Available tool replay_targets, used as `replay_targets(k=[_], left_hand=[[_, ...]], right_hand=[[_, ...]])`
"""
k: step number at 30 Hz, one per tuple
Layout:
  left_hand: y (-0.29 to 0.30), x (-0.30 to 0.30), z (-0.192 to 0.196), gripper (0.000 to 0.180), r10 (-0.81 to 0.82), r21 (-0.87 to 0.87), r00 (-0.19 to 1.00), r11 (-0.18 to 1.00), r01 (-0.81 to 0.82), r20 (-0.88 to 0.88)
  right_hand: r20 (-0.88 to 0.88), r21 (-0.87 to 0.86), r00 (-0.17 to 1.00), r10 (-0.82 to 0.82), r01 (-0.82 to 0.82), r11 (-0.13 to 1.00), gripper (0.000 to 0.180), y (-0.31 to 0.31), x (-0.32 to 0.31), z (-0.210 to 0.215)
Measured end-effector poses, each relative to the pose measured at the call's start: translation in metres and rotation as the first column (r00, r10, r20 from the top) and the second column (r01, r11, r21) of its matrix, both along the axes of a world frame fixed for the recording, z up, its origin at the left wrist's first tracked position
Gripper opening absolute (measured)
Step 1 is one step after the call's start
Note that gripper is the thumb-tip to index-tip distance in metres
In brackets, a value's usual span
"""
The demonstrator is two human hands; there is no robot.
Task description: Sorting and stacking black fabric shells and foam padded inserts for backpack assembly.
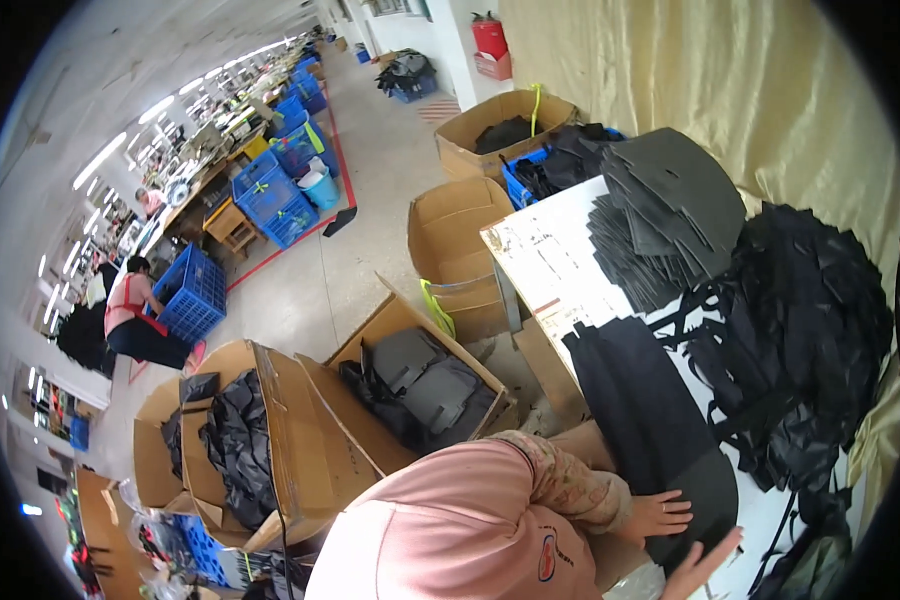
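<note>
On the white table (545, 255) lies a piece of black fabric (620, 390), and a dark grey panel (705, 490) with a rounded end extends from it toward me. My left hand (658, 515) rests flat on this panel with its fingers stretched out. Nearer the lower edge is my right hand (705, 568), its fingers extended beside the panel's rounded end; I cannot tell whether it touches the panel. Neither hand grips anything. Beyond the fabric is a stack of dark grey rounded panels (670, 200), partly fanned out. A heap of black strapped fabric pieces (800, 330) lies to the right.
Open cardboard boxes (455, 225) stand left of the table, some holding dark panels (420, 370) or black fabric (238, 445). A gold curtain (690, 60) hangs behind. Farther left, a person (135, 315) crouches by a blue crate (192, 295) near work tables.
</note>
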State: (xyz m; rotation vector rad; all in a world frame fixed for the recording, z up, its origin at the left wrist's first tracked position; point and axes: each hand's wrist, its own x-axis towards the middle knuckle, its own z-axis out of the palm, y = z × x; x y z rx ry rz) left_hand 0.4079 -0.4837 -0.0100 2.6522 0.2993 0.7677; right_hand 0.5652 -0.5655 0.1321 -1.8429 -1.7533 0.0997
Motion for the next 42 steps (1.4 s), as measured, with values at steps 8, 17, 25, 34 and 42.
replay_targets(k=[8,17,25,34,42], left_hand=[[0.059,-0.075,0.048,0.083,0.212,-0.144,0.977,0.967,-0.211,-0.009],[0.096,-0.173,0.075,0.071,0.347,-0.139,0.875,0.901,-0.41,-0.338],[0.107,-0.147,0.102,0.047,0.298,-0.292,0.939,0.895,-0.338,-0.174],[0.118,-0.12,0.114,0.032,0.17,-0.365,0.975,0.906,-0.212,-0.143],[0.136,-0.108,0.116,0.027,0.18,-0.379,0.979,0.903,-0.204,-0.098]], right_hand=[[0.12,-0.277,0.971,0.209,-0.169,0.946,0.079,0.029,-0.021,-0.029],[-0.122,-0.126,0.99,0.07,-0.085,0.988,0.042,0.09,0.039,-0.006],[-0.253,0.227,0.858,-0.447,0.502,0.835,0.038,0.232,0.133,-0.009],[-0.067,0.08,0.932,-0.356,0.36,0.929,0.043,0.302,0.114,-0.033],[-0.249,0.121,0.965,-0.08,0.113,0.986,0.019,0.273,0.053,-0.025]])
